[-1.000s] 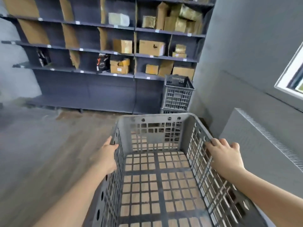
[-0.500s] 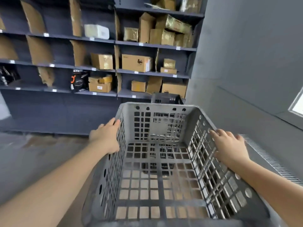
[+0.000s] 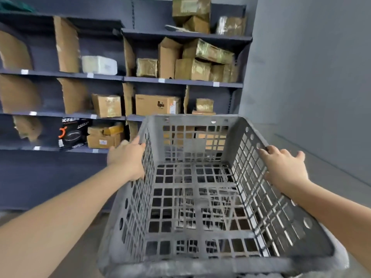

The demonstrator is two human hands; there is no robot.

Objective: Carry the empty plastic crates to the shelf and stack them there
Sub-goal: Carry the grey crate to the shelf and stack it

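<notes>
A: What's over on the left?

B: A dark shelf [image 3: 60, 74] fills the far side, its bays split by upright cardboard dividers [image 3: 67, 45]. A pale wrapped package [image 3: 99, 65] sits in an upper bay, and lower down there is a black box with orange print [image 3: 73, 133] beside a couple of stacked cartons.

A: And the left hand?

B: The left hand [image 3: 126, 159] is on the left wall of the grey plastic crate [image 3: 192, 197]. Its grip is closed on the rim, thumb along the top edge and fingers wrapped down the outside of the lattice.

A: Where is the crate itself?

B: Held up between both forearms in front of the person, close to the shelf, with its far wall covering part of the lower bays. It holds nothing; through the gridded floor I can make out more dark lattice beneath, too blurred to say what it is.

A: Behind it?

B: Brown cardboard boxes [image 3: 158, 104] crowd the middle and upper bays, some wrapped in shiny tape.

A: The right side?

B: The right hand [image 3: 285, 167] grasps the right rim, fingers curled over the top edge. Beyond it stands a plain grey wall [image 3: 311, 67].
</notes>
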